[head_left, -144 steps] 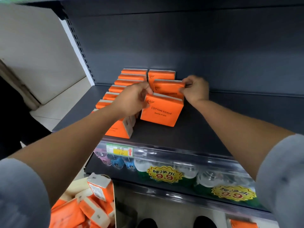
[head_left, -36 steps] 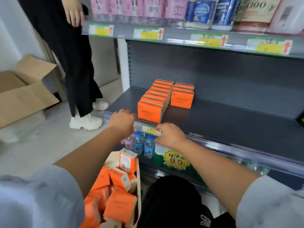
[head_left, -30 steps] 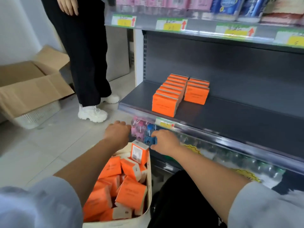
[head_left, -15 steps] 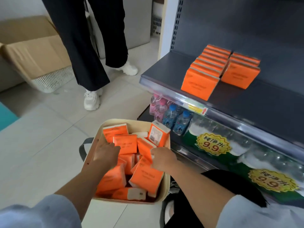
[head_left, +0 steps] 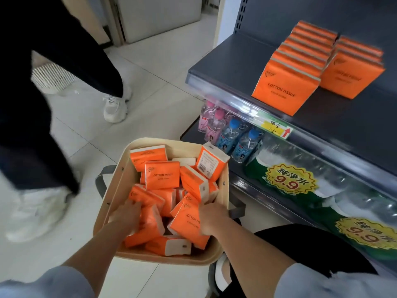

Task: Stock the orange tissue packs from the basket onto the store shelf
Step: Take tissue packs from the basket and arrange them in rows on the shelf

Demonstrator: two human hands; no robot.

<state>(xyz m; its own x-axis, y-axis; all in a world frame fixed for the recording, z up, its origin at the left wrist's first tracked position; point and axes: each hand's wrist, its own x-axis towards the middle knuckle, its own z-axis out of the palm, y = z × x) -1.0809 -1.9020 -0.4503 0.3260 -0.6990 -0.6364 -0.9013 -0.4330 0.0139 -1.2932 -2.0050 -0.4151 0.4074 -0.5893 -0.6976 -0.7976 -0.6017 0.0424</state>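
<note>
A cream basket on the floor holds several loose orange tissue packs. My left hand reaches into it and grips an orange pack at the lower left of the pile. My right hand grips the right edge of another orange pack lying tilted in the basket. On the dark grey shelf at the upper right, two rows of orange packs stand upright, the left row longer than the right row.
Small pink and blue water bottles and green-wrapped water packs with yellow 9.9 stickers fill the shelf below. Another person's legs in dark trousers and white shoes stand on the tiled floor at the left. A white mesh bin sits behind them.
Both hands left the shelf, came down into the basket and closed on packs. My view dropped and moved closer. The standing person's legs shifted left.
</note>
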